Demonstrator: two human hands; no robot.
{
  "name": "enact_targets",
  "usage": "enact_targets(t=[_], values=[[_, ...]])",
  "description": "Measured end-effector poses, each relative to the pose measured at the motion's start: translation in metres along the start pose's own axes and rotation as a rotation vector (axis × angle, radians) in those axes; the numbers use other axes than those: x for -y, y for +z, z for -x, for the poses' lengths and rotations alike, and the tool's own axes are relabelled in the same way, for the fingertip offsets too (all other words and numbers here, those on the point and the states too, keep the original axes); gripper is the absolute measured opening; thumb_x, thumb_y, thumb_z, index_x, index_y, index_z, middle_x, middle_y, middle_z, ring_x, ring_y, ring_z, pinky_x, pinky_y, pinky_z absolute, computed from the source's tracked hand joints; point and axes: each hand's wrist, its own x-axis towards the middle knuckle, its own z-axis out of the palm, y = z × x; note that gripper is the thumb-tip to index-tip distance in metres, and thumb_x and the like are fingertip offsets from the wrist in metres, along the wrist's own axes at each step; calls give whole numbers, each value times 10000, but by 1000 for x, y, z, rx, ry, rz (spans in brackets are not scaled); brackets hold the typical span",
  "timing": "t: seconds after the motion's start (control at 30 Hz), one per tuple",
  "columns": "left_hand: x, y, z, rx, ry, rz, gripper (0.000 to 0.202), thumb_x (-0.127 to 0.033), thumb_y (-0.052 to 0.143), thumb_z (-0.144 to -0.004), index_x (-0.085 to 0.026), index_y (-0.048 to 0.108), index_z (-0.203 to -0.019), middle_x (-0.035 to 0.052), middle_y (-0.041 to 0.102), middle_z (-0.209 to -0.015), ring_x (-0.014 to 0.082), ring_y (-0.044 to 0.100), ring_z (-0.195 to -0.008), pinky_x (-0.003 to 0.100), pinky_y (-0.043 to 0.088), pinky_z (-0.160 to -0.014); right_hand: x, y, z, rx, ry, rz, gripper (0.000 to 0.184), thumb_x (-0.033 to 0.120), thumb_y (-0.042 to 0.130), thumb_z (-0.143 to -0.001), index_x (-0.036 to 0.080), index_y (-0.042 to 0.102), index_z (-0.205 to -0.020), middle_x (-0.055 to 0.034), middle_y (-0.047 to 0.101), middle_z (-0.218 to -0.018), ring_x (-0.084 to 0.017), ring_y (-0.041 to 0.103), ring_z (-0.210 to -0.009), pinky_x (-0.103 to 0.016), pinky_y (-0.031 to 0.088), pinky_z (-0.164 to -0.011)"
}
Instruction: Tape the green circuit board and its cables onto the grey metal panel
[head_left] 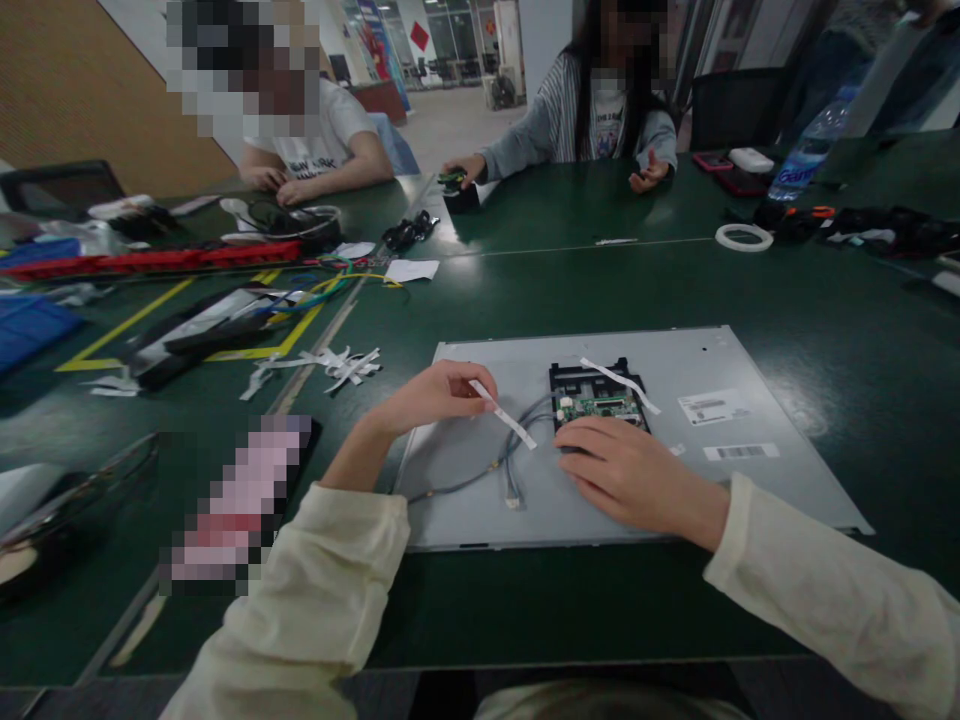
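Observation:
A grey metal panel (750, 470) lies flat on the dark green table (570, 280) in front of me. Near its middle sits a small green circuit board (600, 405) in a black frame, with a white tape strip (619, 382) across it. Thin grey cables (480, 472) run left from the board. My left hand (435, 395) pinches another white tape strip (506, 415) above the cables. My right hand (626, 470) rests flat on the panel just below the board, fingers stretched toward the cables.
Cut white tape strips (334, 365) lie left of the panel, with a black tray (202, 335), coloured wires (330, 285) and a red bar (150, 260) beyond. A tape roll (742, 237) and a water bottle (814, 150) stand far right. Two other people sit opposite.

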Motion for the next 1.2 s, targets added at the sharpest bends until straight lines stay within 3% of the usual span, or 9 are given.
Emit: enact_targets(t=[0.23,0.3,0.47,0.67,0.97,1.07,1.2], values=[[-7,4,0,-101,85,13,215,-330,691,-726,-123,692,-787,57,669,-758,132,581,-710,231,455,-670,-1,0,1,-11,1,-23,151,160,521,-863,133,631,-964,-107,589,-1156,-216,488,-1142,-427,462,-941],[-10,5,1,-135,114,54,196,-318,712,-704,-128,692,-746,53,664,-730,130,575,-683,229,452,-648,-1,0,1,-12,-2,-24,157,168,509,-872,131,631,-962,-107,588,-1157,-215,492,-1131,-430,462,-940],[-11,3,5,-364,166,249,194,-325,690,-721,-140,634,-737,35,658,-749,73,497,-533,203,414,-522,-1,1,1,-5,-1,-5,172,170,493,-879,126,635,-966,-101,582,-1167,-221,487,-1134,-422,454,-953],[-12,13,-2,-117,-148,218,255,-365,658,-744,-142,553,-807,51,689,-782,67,551,-514,158,369,-450,-1,1,1,-11,1,-12,153,166,503,-874,131,631,-949,-104,588,-1158,-212,491,-1134,-420,456,-952],[-28,39,-5,-169,-148,319,212,-303,669,-736,-162,511,-753,14,695,-713,32,470,-381,156,294,-384,0,-6,0,-166,41,42,364,158,474,-898,139,509,-1260,-115,549,-1245,-210,487,-1168,-407,453,-967],[-33,47,-5,-155,-150,351,221,-311,684,-726,-159,528,-762,-6,672,-660,29,456,-360,156,292,-379,4,-10,-2,-234,-40,133,378,118,502,-884,184,520,-1256,-105,539,-1253,-215,466,-1183,-395,448,-960],[-33,54,-6,-118,-149,357,219,-326,669,-746,-153,538,-774,-6,660,-648,41,499,-377,157,287,-382,10,-11,-6,-285,-138,209,251,105,518,-877,179,609,-1099,-71,610,-1128,-198,513,-1085,-359,462,-908]])
